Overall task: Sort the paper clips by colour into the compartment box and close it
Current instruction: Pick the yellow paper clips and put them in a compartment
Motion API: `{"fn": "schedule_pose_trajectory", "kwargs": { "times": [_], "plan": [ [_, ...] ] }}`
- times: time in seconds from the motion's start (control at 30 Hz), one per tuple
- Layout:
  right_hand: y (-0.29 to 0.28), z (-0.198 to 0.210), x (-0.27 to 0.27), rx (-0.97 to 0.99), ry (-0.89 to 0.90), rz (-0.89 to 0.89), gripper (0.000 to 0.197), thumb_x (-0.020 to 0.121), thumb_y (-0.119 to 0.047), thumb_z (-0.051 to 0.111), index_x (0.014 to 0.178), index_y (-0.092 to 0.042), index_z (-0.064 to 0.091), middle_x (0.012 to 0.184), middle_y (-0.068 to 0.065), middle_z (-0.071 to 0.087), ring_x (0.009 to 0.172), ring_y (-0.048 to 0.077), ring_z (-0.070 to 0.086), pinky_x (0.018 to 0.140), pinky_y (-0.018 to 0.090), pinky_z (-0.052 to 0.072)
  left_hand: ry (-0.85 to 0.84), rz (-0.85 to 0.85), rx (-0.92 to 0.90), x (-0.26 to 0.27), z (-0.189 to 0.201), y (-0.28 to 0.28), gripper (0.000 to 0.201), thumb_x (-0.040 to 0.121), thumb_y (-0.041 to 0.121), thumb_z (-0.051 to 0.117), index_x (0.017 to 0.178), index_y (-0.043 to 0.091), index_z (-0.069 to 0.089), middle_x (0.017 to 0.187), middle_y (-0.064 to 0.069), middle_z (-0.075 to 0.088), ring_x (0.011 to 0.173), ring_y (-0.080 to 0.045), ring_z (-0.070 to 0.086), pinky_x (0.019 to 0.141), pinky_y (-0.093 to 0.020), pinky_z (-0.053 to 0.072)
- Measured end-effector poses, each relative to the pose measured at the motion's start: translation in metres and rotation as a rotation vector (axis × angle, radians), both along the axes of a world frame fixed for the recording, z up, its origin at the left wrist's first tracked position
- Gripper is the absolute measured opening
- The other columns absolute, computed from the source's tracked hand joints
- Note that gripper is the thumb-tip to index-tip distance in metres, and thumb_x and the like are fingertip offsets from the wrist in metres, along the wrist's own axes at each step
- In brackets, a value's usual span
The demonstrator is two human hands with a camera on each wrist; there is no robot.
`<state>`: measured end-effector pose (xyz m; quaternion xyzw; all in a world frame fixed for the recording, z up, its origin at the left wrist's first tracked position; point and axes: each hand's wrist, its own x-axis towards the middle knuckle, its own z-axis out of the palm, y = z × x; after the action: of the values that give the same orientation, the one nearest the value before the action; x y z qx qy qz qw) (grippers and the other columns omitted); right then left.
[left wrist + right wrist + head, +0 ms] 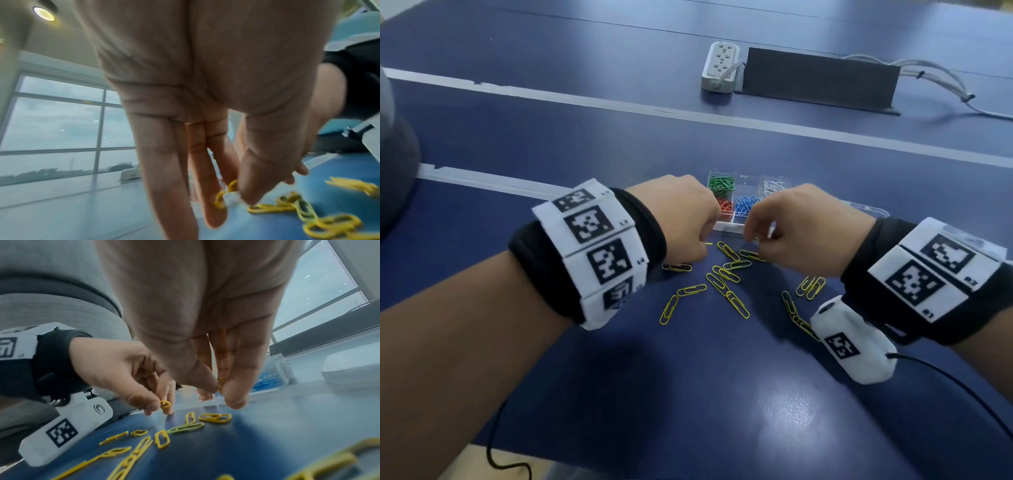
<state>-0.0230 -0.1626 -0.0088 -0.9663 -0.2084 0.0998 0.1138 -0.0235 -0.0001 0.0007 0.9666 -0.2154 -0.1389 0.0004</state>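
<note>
Loose yellow clips (726, 279) before box (748, 202)

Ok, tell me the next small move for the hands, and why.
Probably carry the pinched clips to a free compartment of the compartment box. The left hand and right hand each pinch a yellow paper clip, and green, red, blue and white are already sorted.

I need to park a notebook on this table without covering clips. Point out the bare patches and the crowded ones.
Bare: the blue table nearest you, between the forearms below the yellow clips; also the strip between the compartment box and the white tape line. Crowded: around both hands, left hand and right hand, just before the box.
</note>
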Motion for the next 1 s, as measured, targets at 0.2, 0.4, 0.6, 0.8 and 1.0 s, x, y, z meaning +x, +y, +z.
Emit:
{"fn": "schedule_pose_trajectory", "kwargs": {
  "times": [0.2, 0.4, 0.6, 0.8, 1.0],
  "plan": [
    [0.003, -0.001, -0.004, -0.049, 0.026, 0.059, 0.033, 0.079, -0.009, 0.051, 0.1, -0.025, 0.071, 0.088, -0.001, 0.069, 0.083, 0.022, 0.058, 0.074, 0.021, 0.042, 0.096, 0.142, -0.383, -0.005, 0.001, 0.022, 0.019, 0.079, 0.009, 0.055, 0.088, 0.026, 0.058, 0.069, 0.006, 0.067, 0.06, -0.001, 0.055, 0.071, -0.027, 0.051],
    [0.012, 0.0, -0.002, -0.198, 0.026, 0.161, 0.021, 0.077, -0.009, 0.056, 0.089, -0.016, 0.072, 0.086, 0.005, 0.071, 0.086, 0.026, 0.062, 0.073, 0.029, 0.052, 0.1, 0.197, -0.242, -0.01, 0.002, 0.043, 0.019, 0.085, 0.013, 0.044, 0.083, 0.028, 0.055, 0.067, 0.011, 0.055, 0.064, 0.001, 0.047, 0.059, -0.022, 0.038],
    [0.018, 0.0, -0.003, -0.222, 0.025, 0.169, 0.017, 0.074, -0.011, 0.055, 0.085, -0.024, 0.058, 0.075, -0.001, 0.056, 0.072, 0.022, 0.046, 0.066, 0.024, 0.042, 0.144, 0.186, -0.07, -0.02, -0.01, 0.059, 0.026, 0.075, 0.03, 0.066, 0.07, 0.026, 0.041, 0.07, 0.01, 0.053, 0.068, -0.01, 0.047, 0.063, -0.027, 0.039],
    [0.021, 0.0, 0.003, -0.085, 0.056, 0.045, 0.027, 0.077, -0.016, 0.054, 0.098, -0.024, 0.07, 0.075, -0.001, 0.059, 0.075, 0.022, 0.049, 0.072, 0.026, 0.046, 0.093, 0.192, -0.073, -0.024, -0.014, 0.059, 0.029, 0.077, 0.011, 0.062, 0.064, 0.025, 0.04, 0.071, 0.009, 0.056, 0.076, -0.018, 0.056, 0.066, -0.03, 0.048],
    [0.031, -0.001, 0.004, -0.076, 0.003, 0.044, 0.022, 0.076, -0.017, 0.053, 0.081, -0.012, 0.073, 0.082, 0.012, 0.072, 0.078, 0.033, 0.063, 0.074, 0.036, 0.056, 0.067, 0.162, -0.042, -0.025, -0.015, 0.058, 0.027, 0.074, 0.012, 0.056, 0.064, 0.026, 0.035, 0.065, 0.012, 0.048, 0.062, -0.008, 0.044, 0.05, -0.022, 0.032]
  ]
}}
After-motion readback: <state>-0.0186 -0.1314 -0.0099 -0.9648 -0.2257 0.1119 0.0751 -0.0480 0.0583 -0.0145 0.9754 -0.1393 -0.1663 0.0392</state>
